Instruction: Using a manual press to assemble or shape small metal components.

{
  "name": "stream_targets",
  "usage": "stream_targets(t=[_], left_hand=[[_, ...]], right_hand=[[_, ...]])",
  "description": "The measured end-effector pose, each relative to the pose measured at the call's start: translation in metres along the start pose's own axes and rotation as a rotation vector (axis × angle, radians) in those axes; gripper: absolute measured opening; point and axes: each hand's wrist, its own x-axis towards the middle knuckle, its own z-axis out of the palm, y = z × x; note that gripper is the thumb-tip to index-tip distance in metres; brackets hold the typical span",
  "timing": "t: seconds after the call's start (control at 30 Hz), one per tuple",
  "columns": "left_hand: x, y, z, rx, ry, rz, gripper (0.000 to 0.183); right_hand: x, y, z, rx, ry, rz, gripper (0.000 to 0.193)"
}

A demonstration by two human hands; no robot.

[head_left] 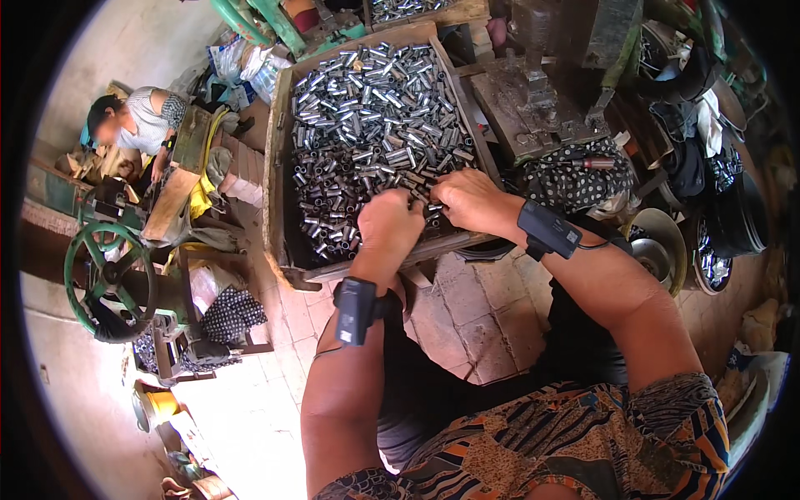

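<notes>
We see both hands over the near end of a wooden tray (277, 187), which is heaped with short metal tubes (371, 104), silvery at the far end, darker close in. Left hand (390, 223): fingers curled down at the tubes; we can't tell whether it grips one. Right hand (473, 198): thumb and fingers bunched just beside the left, tips at the tubes (grip hidden, so we can't call that either). Both wrists carry black strapped devices (357, 311). Right of the tray, a polka-dot cloth (554, 179) lies below a grimy metal machine (533, 104). Far left: green handwheel (111, 272), with a co-worker (143, 123) bending beyond it.
</notes>
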Motion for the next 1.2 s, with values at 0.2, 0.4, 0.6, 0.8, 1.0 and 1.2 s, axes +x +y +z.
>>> stream_targets(t=[0.2,0.4,0.6,0.8,1.0,1.2], left_hand=[[0.002,0.017,0.003,0.342,-0.221,0.107,0.018],[0.005,0.019,0.007,0.325,-0.262,0.123,0.02],[0.006,0.012,0.013,0.294,-0.22,0.239,0.018],[0.008,0.012,0.015,0.237,-0.261,0.211,0.02],[0.009,0.011,0.016,0.203,-0.302,0.204,0.019],[0.01,0.022,0.013,0.114,-0.371,0.198,0.019]], right_hand=[[-0.007,-0.001,-0.01,0.179,0.065,0.155,0.023],[-0.01,0.006,-0.02,0.587,0.087,0.333,0.022],[-0.012,0.008,-0.027,0.758,0.104,0.376,0.024],[-0.015,0.011,-0.025,0.884,0.095,0.397,0.035],[-0.018,0.008,-0.026,0.918,0.119,0.357,0.044],[-0.019,0.013,-0.025,0.87,0.069,0.326,0.042]])
